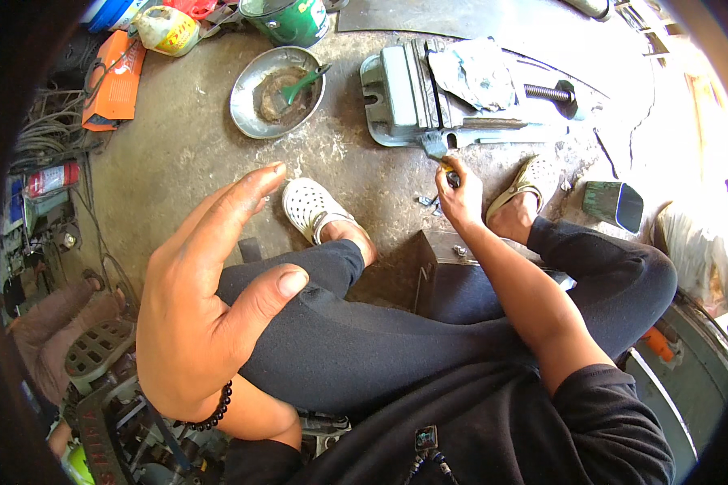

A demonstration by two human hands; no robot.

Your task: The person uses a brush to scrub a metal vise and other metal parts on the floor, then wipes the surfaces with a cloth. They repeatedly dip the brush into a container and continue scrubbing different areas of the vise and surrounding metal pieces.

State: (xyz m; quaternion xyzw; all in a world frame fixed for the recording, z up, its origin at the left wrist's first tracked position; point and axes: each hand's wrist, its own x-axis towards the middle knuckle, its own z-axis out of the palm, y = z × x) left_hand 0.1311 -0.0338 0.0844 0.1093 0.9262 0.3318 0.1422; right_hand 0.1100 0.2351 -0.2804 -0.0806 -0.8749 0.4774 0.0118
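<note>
My left hand [210, 283] is raised close to the camera, with thumb and fingers apart and nothing between them. My right hand [462, 192] grips what looks like a scraper [434, 146], with a flat grey blade and a yellow-and-black handle. Its blade is at the near edge of a pale blue-grey machine vise [399, 89] lying on the floor. On top of the vise rests a crumpled, stained whitish cloth or sheet [476, 74]. A thick threaded screw [547, 92] extends from its right side.
A round metal basin [240, 97] with a green-handled brush [303, 82] stands left of the vise. Beyond it are a green bucket [287, 23] and a yellow-white jug [168, 31]. An orange machine [115, 81] and cables lie at left. A dark green container [613, 204] is at right.
</note>
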